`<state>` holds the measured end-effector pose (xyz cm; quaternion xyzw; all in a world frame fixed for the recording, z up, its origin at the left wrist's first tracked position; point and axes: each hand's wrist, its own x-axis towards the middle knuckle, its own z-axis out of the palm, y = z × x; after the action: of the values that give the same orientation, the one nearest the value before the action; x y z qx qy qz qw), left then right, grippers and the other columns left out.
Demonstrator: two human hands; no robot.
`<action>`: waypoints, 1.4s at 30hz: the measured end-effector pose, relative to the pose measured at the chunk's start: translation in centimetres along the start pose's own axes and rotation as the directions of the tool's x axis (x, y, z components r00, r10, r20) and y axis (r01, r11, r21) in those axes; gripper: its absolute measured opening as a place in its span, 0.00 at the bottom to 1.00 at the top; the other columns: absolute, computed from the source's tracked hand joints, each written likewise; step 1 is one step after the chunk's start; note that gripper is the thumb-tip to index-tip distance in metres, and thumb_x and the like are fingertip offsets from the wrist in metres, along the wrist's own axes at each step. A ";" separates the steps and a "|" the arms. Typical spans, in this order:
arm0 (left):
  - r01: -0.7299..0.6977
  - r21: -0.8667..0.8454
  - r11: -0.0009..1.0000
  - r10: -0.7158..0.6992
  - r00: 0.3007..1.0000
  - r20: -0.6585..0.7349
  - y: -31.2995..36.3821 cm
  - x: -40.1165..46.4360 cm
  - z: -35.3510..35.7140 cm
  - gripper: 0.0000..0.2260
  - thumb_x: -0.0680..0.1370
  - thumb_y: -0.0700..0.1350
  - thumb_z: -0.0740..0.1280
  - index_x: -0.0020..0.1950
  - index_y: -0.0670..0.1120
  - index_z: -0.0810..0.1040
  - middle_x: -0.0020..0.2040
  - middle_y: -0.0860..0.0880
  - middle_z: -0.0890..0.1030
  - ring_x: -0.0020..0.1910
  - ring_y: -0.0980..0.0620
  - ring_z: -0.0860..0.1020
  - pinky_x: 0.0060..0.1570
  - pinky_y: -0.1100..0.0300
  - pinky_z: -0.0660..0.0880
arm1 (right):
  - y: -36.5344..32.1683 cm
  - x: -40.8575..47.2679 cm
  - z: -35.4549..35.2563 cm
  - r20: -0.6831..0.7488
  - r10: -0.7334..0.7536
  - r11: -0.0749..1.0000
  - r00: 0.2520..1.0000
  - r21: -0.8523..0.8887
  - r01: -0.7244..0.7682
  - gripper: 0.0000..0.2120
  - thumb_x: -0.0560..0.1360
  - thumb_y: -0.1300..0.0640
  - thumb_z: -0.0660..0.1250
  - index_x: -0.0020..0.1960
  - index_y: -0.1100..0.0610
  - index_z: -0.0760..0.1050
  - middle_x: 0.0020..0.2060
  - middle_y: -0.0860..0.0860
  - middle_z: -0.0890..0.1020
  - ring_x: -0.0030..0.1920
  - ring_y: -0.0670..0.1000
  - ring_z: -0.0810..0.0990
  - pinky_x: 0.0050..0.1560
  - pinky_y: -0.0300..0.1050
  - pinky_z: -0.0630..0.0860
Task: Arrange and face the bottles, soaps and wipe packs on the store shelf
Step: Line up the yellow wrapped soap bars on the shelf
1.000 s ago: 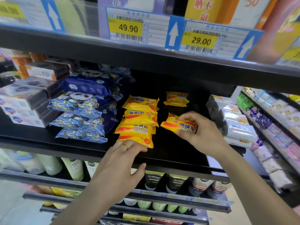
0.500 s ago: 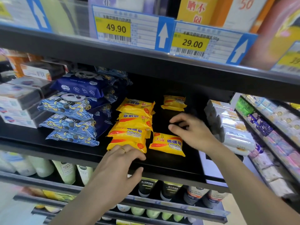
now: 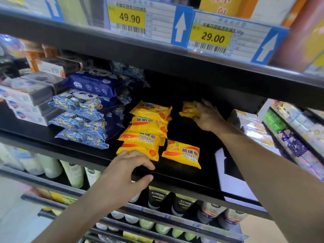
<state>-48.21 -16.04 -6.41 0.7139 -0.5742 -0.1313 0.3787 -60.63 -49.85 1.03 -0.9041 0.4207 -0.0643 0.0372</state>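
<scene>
A stack of yellow sulfur soap packs (image 3: pixel 147 130) stands mid-shelf on the black shelf (image 3: pixel 184 178). One more yellow soap pack (image 3: pixel 182 153) lies flat just right of the stack, near the front edge. My left hand (image 3: pixel 126 172) rests on the shelf's front edge, its fingertips against the stack's bottom pack and its thumb on the shelf's face. My right hand (image 3: pixel 207 118) reaches deep into the shelf and pinches the back soap pack (image 3: pixel 187 109) between fingers and thumb. Blue panda wipe packs (image 3: pixel 78 118) are piled left of the soaps.
Boxed soaps (image 3: pixel 26 100) are stacked at the far left. Pale wrapped packs (image 3: pixel 254 130) sit to the right of my right arm. Below are cream bottles (image 3: pixel 73 174) and dark tubes (image 3: pixel 157 197). Price tags (image 3: pixel 212 38) hang on the shelf above.
My right hand set a soap pack down beside the stack, let go, then reached to the back and took hold of the rear pack. My left hand stayed at the shelf edge.
</scene>
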 end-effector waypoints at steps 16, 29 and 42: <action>-0.005 -0.025 1.000 0.006 1.000 0.012 0.1 0.1 -0.2 0.06 0.77 0.53 0.74 0.51 0.64 0.81 0.58 0.68 0.77 0.64 0.61 0.72 0.62 0.68 0.65 | -1.3 -0.9 0.9 -0.174 0.034 0.999 0.984 0.002 -0.034 0.29 0.75 0.54 0.74 0.72 0.49 0.68 0.66 0.55 0.73 0.66 0.63 0.70 0.63 0.57 0.71; 0.138 -0.317 0.938 -0.130 0.990 0.047 2.7 -0.2 -2.4 0.04 0.80 0.51 0.70 0.51 0.60 0.85 0.52 0.62 0.84 0.56 0.64 0.79 0.56 0.67 0.73 | -5.1 -16.7 -1.1 -0.342 -0.042 0.901 0.939 0.393 0.183 0.24 0.79 0.53 0.71 0.73 0.43 0.70 0.65 0.47 0.72 0.68 0.49 0.70 0.68 0.45 0.70; 0.346 -0.612 0.711 -0.204 0.935 0.292 7.6 0.3 -2.2 0.18 0.73 0.58 0.72 0.59 0.52 0.83 0.52 0.54 0.88 0.53 0.57 0.85 0.56 0.54 0.82 | -9.0 -26.3 0.0 -0.438 -0.281 0.881 0.854 0.234 0.410 0.27 0.77 0.57 0.74 0.74 0.48 0.72 0.65 0.44 0.72 0.67 0.48 0.67 0.66 0.38 0.66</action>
<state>-52.24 -15.88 0.44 0.5964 -0.4138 -0.4508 0.5195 -70.58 -23.89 -0.14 -0.9159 0.2317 -0.3162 0.0859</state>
